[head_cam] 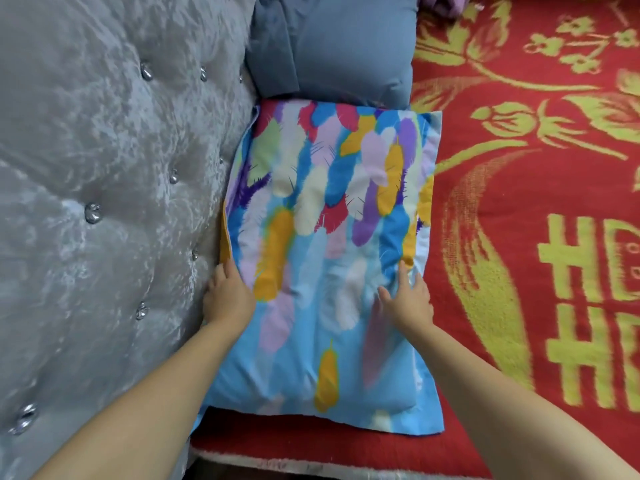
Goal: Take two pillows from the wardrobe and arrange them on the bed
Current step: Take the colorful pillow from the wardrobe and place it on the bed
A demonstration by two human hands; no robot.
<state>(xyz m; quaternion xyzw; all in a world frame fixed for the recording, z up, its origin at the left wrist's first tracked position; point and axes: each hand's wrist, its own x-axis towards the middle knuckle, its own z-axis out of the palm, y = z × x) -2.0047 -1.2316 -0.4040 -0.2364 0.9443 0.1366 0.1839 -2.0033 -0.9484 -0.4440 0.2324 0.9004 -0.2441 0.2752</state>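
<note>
Feather-print pillow [322, 258] lies flat on the red-and-gold bedspread [540, 209], its 9 o'clock edge touching the grey tufted headboard [104, 168]. Its 12 o'clock edge butts against, maybe slightly overlaps, the blue-grey pillow [332, 46]; can't tell which sits on top at the seam.

Left hand [227, 297] sits at the pillow's 9 o'clock edge, wedged between pillow and headboard. Fingertips are hidden in that gap, so I cannot tell whether it grips the edge or just presses it. Right hand [407, 299] lies on top of the pillow toward 3 o'clock, fingers spread and straight, pressing down, holding nothing; fabric wrinkles under it.

Both pillows look placed; my read is this is final smoothing.

Risks:
- Right hand drags while pressing: the loose case slides over the filling and bunches; wrinkles already start there.
- Left hand pulls out of the gap fast: the edge drags away from the headboard and skews the pillow.
- Push toward 12 o'clock: shoves the blue-grey pillow out of line.
- The 6 o'clock flange sits near the mattress edge; a tug that way could hang it over.
</note>
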